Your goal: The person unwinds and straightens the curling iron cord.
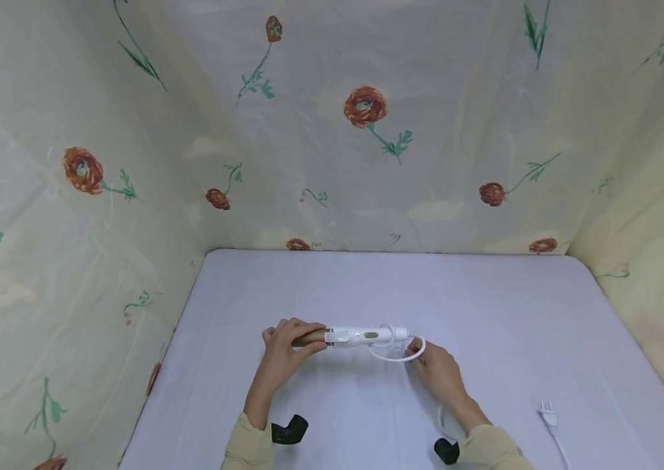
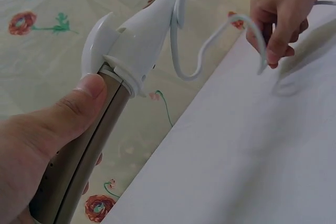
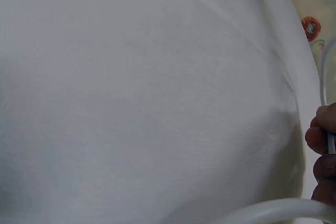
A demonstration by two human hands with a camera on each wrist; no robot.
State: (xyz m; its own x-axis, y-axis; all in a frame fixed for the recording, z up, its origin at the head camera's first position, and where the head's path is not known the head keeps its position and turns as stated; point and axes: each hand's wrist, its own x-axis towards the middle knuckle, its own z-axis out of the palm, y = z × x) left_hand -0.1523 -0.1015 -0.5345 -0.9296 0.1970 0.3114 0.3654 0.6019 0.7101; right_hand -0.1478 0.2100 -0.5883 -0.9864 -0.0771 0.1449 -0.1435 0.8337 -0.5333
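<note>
A curling iron (image 1: 355, 336) with a white handle and a brown-gold barrel (image 2: 84, 150) is held up over the table, roughly level in the head view. My left hand (image 1: 286, 349) grips it by the barrel, thumb along the near side. At the handle's far end my right hand (image 1: 437, 372) pinches the white cord (image 2: 202, 59), which loops around the handle. In the right wrist view only some fingers (image 3: 325, 135) show at the right edge, with the cord (image 3: 323, 77) between them.
The cord's plug (image 1: 548, 412) lies on the white table (image 1: 484, 300) at the right. Black wrist-camera mounts (image 1: 289, 431) sit by both sleeves. Flower-patterned cloth (image 1: 332, 143) walls the table at the back and sides.
</note>
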